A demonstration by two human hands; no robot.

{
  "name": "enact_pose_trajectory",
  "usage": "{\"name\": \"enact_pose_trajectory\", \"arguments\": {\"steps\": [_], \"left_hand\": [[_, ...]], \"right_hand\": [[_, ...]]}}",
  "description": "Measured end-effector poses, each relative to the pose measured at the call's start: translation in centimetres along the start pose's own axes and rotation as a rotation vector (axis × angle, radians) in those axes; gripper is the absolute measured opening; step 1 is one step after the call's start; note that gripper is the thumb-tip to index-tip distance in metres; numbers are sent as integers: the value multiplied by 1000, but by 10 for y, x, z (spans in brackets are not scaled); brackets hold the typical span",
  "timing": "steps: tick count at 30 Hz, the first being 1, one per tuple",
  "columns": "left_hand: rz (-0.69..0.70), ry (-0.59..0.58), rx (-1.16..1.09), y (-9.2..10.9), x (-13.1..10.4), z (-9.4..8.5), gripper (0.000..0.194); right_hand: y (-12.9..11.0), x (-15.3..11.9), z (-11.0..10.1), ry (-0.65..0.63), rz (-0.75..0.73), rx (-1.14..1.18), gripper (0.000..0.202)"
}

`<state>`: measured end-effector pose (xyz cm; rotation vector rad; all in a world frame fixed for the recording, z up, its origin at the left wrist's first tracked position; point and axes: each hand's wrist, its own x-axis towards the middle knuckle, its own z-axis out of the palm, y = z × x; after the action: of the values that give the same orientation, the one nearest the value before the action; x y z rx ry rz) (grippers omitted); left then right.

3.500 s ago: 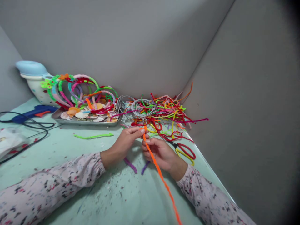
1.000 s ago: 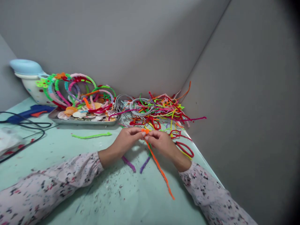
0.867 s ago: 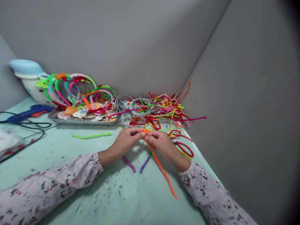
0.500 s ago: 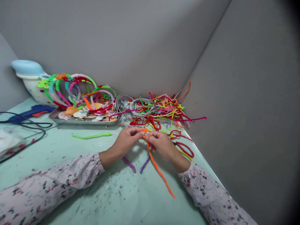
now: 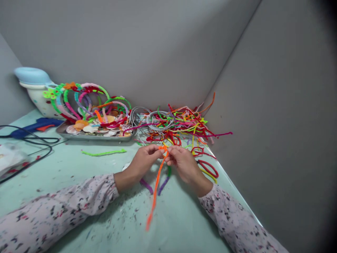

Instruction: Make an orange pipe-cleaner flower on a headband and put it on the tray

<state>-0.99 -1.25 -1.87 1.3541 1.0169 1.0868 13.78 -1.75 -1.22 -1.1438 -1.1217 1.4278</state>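
Close together, the two hands pinch a bent orange stem between their fingertips above the counter (image 5: 118,228).

The left hand (image 5: 142,161) and right hand (image 5: 184,165) are both closed on the bunched upper end of the fuzzy orange stem (image 5: 157,179), whose tail hangs down between the forearms, its tip blurred. Purple ends (image 5: 164,184) poke out below the hands. Just beside the right hand lie red-and-yellow scissor handles (image 5: 209,169); a lime strip (image 5: 104,153) lies beyond the left forearm. Farther back, a metal tray (image 5: 96,137) bears shells (image 5: 91,129) and colourful hoops (image 5: 70,105), with wire coils (image 5: 160,121) and a tangled heap of stems (image 5: 191,121) to its right. Leftward sits a blue glue gun (image 5: 34,127).
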Motion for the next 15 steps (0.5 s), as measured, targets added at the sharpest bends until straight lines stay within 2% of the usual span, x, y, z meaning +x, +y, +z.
{"name": "enact_pose_trajectory", "arguments": {"steps": [8,15], "left_hand": [[-12,-3,-3,-2,-3,1,13],[-38,-22,-38,-1,-2,3,12]], "right_hand": [[3,2,2,42,-9,61,9],[3,2,2,76,-81,-80,12]]}}
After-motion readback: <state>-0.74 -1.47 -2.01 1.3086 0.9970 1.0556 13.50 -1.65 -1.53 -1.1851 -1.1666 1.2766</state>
